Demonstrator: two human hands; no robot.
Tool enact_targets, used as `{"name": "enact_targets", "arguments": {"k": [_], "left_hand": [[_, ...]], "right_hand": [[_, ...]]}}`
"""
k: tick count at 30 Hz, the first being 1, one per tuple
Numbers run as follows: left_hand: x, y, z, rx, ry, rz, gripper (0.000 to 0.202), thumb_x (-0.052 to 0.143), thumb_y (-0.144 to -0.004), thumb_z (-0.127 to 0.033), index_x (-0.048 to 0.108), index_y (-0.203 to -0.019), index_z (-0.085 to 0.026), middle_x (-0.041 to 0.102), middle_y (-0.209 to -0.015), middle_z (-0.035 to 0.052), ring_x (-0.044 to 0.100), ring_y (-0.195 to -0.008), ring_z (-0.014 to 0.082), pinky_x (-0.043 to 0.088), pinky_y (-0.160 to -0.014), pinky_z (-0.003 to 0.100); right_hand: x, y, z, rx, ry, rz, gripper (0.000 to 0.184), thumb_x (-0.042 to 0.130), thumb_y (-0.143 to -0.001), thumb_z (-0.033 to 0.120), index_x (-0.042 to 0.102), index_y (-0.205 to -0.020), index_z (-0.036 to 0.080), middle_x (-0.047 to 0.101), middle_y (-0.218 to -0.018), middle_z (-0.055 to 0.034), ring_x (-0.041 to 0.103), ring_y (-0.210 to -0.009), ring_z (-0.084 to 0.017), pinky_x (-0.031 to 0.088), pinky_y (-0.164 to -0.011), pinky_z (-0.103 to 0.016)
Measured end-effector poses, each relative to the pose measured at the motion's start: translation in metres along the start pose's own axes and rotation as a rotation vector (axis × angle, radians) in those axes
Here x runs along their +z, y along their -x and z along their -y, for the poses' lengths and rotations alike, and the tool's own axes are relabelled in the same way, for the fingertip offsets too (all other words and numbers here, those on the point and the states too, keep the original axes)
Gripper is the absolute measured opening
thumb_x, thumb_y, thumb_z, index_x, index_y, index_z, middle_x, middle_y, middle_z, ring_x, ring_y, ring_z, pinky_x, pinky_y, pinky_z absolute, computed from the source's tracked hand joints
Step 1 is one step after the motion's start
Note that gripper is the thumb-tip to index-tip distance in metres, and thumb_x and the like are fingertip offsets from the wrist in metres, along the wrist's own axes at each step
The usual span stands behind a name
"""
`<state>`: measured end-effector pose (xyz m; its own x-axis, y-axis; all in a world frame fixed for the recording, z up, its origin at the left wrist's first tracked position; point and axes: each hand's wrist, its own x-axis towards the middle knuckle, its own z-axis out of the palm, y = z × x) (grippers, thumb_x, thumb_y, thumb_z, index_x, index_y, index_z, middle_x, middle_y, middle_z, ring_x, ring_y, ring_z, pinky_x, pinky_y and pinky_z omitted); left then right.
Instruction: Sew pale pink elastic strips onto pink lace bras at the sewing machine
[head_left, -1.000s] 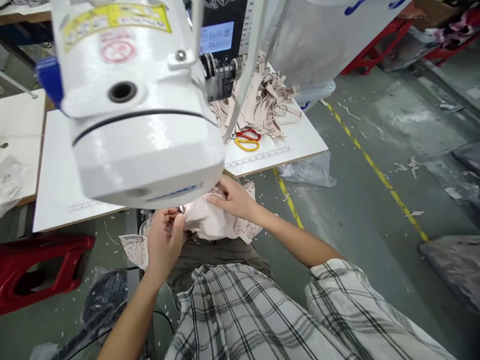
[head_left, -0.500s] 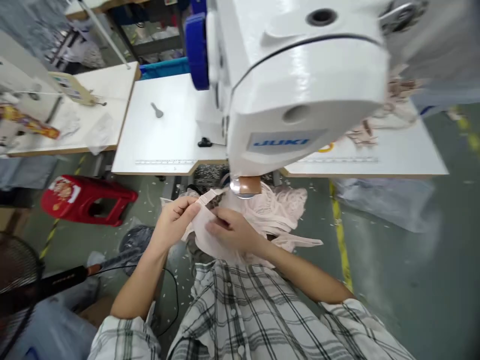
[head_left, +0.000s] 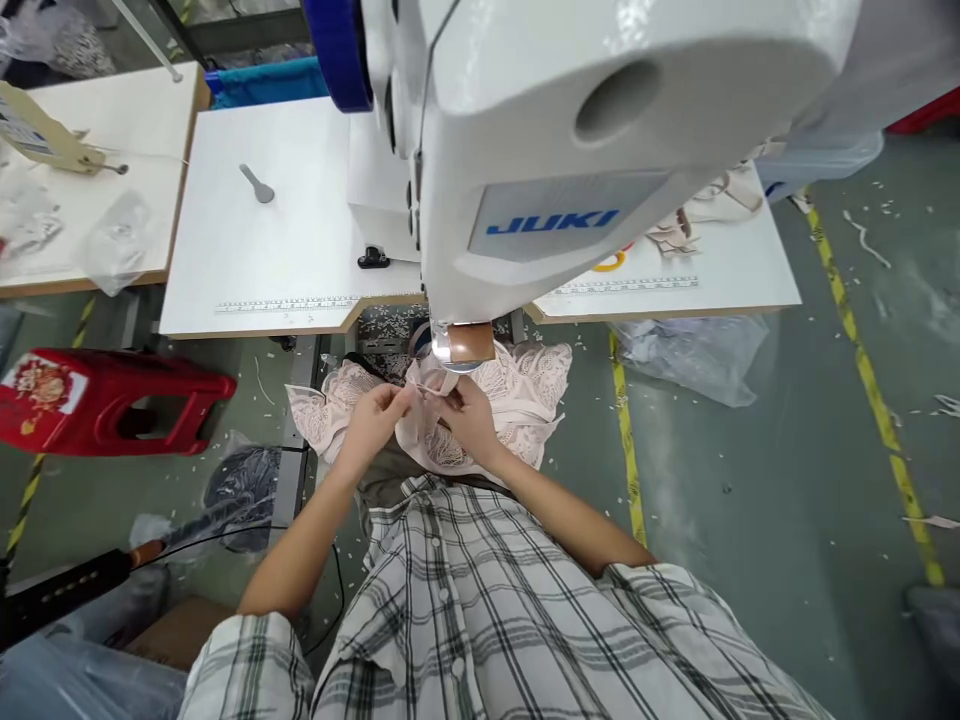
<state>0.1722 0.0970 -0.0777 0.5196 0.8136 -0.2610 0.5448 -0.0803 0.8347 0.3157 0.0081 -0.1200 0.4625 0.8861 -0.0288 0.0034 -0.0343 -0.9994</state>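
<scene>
A pale pink lace garment (head_left: 525,385) lies on my lap under the head of a white JUKI sewing machine (head_left: 585,130). My left hand (head_left: 371,425) pinches the garment's edge from the left. My right hand (head_left: 471,420) grips the same fabric just to the right, fingers closed on it. Both hands sit just below the machine's metal foot area (head_left: 461,345). Where the needle meets the fabric is hidden by the machine head.
The white sewing table (head_left: 277,240) carries a printed ruler strip along its front edge and a small grey tool (head_left: 256,184). Pink strap pieces (head_left: 697,215) lie at the right. A red plastic stool (head_left: 105,400) stands on the floor left. Yellow floor lines (head_left: 870,380) run right.
The view has swung left and steadied. Both hands have drawn closer together and moved the pink garment up under the machine head.
</scene>
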Motion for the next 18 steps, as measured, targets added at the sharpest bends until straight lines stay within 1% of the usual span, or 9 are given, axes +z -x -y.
{"name": "enact_targets", "arguments": {"k": [2, 4, 5, 7, 9, 12, 14, 16, 18], "left_hand": [[0.018, 0.0, 0.001, 0.013, 0.048, 0.069, 0.04, 0.047, -0.094, -0.05, 0.066, -0.08, -0.018, 0.068, -0.075, 0.0044, 0.063, -0.071, 0.0185, 0.049, -0.065, 0.028], [0.027, 0.001, -0.003, 0.036, 0.062, 0.046, 0.036, 0.044, -0.095, -0.043, 0.067, -0.087, -0.017, 0.07, -0.081, 0.0047, 0.064, -0.077, 0.0183, 0.049, -0.068, 0.027], [0.029, 0.002, -0.006, 0.051, 0.056, 0.023, 0.033, 0.044, -0.095, -0.04, 0.067, -0.09, -0.017, 0.07, -0.084, 0.0048, 0.064, -0.079, 0.0182, 0.048, -0.069, 0.027], [0.027, 0.006, -0.014, 0.088, 0.029, -0.004, 0.028, 0.046, -0.094, -0.036, 0.067, -0.092, -0.017, 0.069, -0.084, 0.0042, 0.061, -0.08, 0.0176, 0.046, -0.071, 0.027], [0.023, 0.011, -0.023, 0.129, -0.002, 0.008, 0.025, 0.051, -0.093, -0.035, 0.067, -0.087, -0.018, 0.067, -0.078, 0.0025, 0.058, -0.075, 0.0164, 0.043, -0.069, 0.026], [0.018, 0.019, -0.036, 0.19, -0.036, 0.038, 0.027, 0.05, -0.095, -0.037, 0.068, -0.088, -0.019, 0.066, -0.077, 0.0018, 0.057, -0.073, 0.0156, 0.042, -0.07, 0.026], [0.017, 0.022, -0.044, 0.195, -0.024, 0.055, 0.029, 0.046, -0.098, -0.038, 0.068, -0.094, -0.019, 0.066, -0.079, 0.0021, 0.058, -0.074, 0.0156, 0.043, -0.07, 0.026], [0.018, 0.023, -0.048, 0.154, 0.017, 0.081, 0.031, 0.044, -0.099, -0.038, 0.067, -0.093, -0.019, 0.065, -0.076, 0.0015, 0.058, -0.072, 0.0154, 0.043, -0.069, 0.026], [0.021, 0.022, -0.051, 0.099, 0.054, 0.086, 0.032, 0.043, -0.099, -0.039, 0.065, -0.087, -0.019, 0.062, -0.072, 0.0006, 0.057, -0.069, 0.0153, 0.043, -0.067, 0.026]], "right_hand": [[-0.008, 0.005, -0.008, -0.181, 0.243, 0.079, 0.01, 0.063, -0.088, 0.033, 0.066, -0.088, 0.024, 0.068, -0.098, -0.0056, 0.064, -0.096, -0.023, 0.054, -0.083, -0.039], [-0.019, 0.008, -0.009, -0.3, 0.382, 0.177, 0.012, 0.062, -0.089, 0.033, 0.068, -0.087, 0.023, 0.068, -0.1, -0.0072, 0.063, -0.096, -0.023, 0.054, -0.081, -0.039], [-0.025, 0.009, -0.007, -0.319, 0.418, 0.204, 0.013, 0.062, -0.089, 0.034, 0.068, -0.087, 0.023, 0.068, -0.097, -0.0071, 0.064, -0.091, -0.022, 0.054, -0.077, -0.037], [-0.038, 0.008, 0.001, -0.319, 0.471, 0.204, 0.016, 0.062, -0.09, 0.037, 0.069, -0.093, 0.022, 0.067, -0.087, -0.0055, 0.063, -0.079, -0.019, 0.053, -0.069, -0.033], [-0.047, 0.004, 0.011, -0.322, 0.503, 0.185, 0.024, 0.059, -0.093, 0.039, 0.069, -0.108, 0.022, 0.068, -0.084, -0.0045, 0.061, -0.071, -0.017, 0.051, -0.064, -0.031], [-0.053, -0.003, 0.025, -0.335, 0.486, 0.225, 0.036, 0.053, -0.097, 0.042, 0.063, -0.127, 0.025, 0.069, -0.109, -0.0076, 0.063, -0.075, -0.016, 0.053, -0.068, -0.032], [-0.052, -0.005, 0.029, -0.312, 0.442, 0.246, 0.036, 0.052, -0.097, 0.044, 0.064, -0.126, 0.026, 0.066, -0.121, -0.008, 0.064, -0.079, -0.016, 0.055, -0.072, -0.032], [-0.05, -0.003, 0.03, -0.27, 0.428, 0.207, 0.033, 0.055, -0.096, 0.046, 0.068, -0.118, 0.026, 0.067, -0.117, -0.0078, 0.064, -0.078, -0.016, 0.055, -0.073, -0.033], [-0.049, 0.001, 0.03, -0.214, 0.436, 0.123, 0.033, 0.058, -0.093, 0.049, 0.069, -0.111, 0.024, 0.068, -0.107, -0.0078, 0.062, -0.073, -0.016, 0.055, -0.071, -0.034]]}}
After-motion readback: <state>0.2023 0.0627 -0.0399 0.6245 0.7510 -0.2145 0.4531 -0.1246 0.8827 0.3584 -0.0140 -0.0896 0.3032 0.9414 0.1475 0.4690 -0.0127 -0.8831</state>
